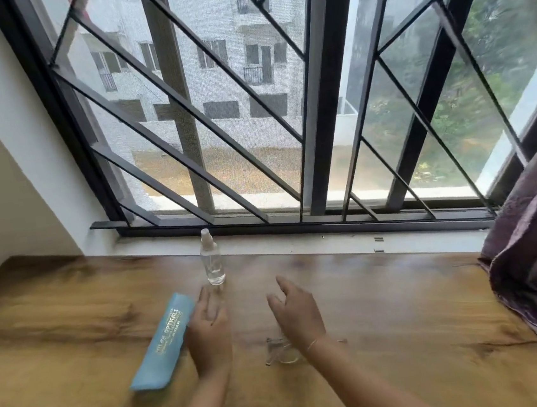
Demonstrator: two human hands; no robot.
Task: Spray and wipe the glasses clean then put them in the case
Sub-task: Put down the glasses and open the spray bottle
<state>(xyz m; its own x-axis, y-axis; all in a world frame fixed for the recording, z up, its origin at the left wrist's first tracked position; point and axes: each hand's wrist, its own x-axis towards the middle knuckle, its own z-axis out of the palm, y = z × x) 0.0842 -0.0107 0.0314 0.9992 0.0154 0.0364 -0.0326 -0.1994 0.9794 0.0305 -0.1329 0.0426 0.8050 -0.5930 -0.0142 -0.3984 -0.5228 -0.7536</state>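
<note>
Soft daylight comes in through the barred window (pixel 325 98) across the top of the frame, laying a pale sheen on the wooden table (pixel 385 290) and casting only faint shadows. Everything looks a little soft, the left hand (pixel 208 335) and right hand (pixel 297 313) at lower centre smeared by blur, and the window bars bow outward toward the edges.

A home: wooden table (pixel 74 323) by a barred window (pixel 250 105), purple curtain (pixel 536 241), apartment block (pixel 212 60) outside
</note>
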